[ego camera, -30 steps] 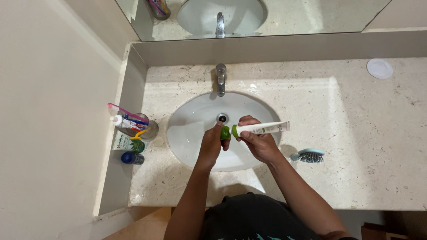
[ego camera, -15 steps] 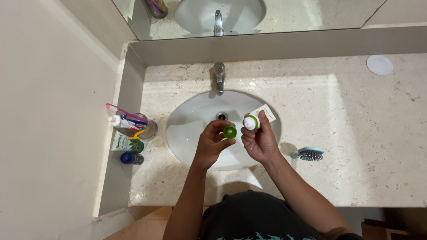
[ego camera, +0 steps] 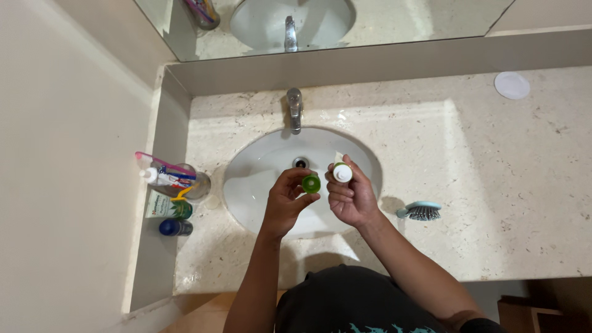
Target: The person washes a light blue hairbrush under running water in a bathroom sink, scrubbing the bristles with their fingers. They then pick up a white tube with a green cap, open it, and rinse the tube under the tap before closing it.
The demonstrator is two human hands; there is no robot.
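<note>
Sink (ego camera: 259, 179) below: left hand (ego camera: 285, 200) pinches green cap (ego camera: 311, 183), right hand (ego camera: 351, 196) tube (ego camera: 341, 172).

A white oval basin (ego camera: 259, 179) is sunk into a beige speckled stone countertop (ego camera: 493, 203). Behind the basin stands a chrome tap (ego camera: 295, 110), and behind that a low grey ledge (ego camera: 382, 61) under a wall mirror (ego camera: 394, 15). Left of the basin rises a plain cream wall (ego camera: 61, 172).

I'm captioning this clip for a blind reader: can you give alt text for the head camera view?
Over a white sink, a person's left hand holds a small green cap and the right hand holds an uncapped white tube. A tap, a blue hairbrush and a cup of toiletries sit on the beige counter.
</note>
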